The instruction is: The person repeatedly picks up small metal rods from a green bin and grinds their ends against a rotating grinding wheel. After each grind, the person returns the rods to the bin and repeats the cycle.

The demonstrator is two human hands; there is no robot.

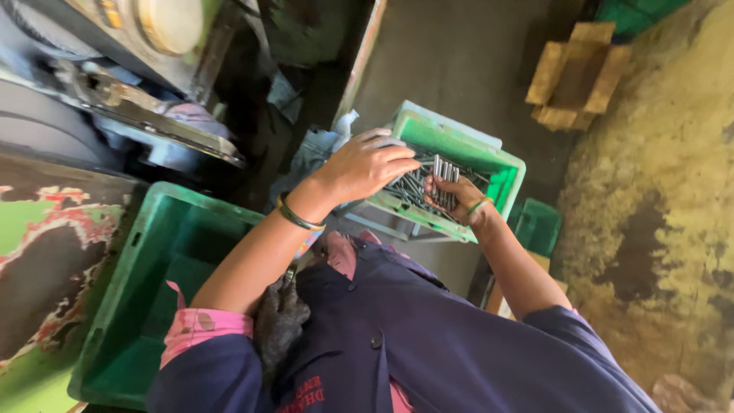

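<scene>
A light green plastic crate (501,164) sits in front of me, with several thin grey metal rods (409,187) lying in it. My right hand (455,197) is inside the crate and grips a small bundle of these rods, which stand upright in the fist. My left hand (367,164) lies palm down over the crate's left rim and the rods, its fingers stretched toward the right hand. What is under its palm is hidden. Both wrists carry green bangles, and my navy coat fills the bottom of the view.
A bigger green crate (153,291) stands at lower left beside a worn green and red machine body (46,245). Dark machine parts (138,115) fill the top left. A wooden block frame (577,73) lies top right, and a small green box (539,226) sits by the stained floor (657,229).
</scene>
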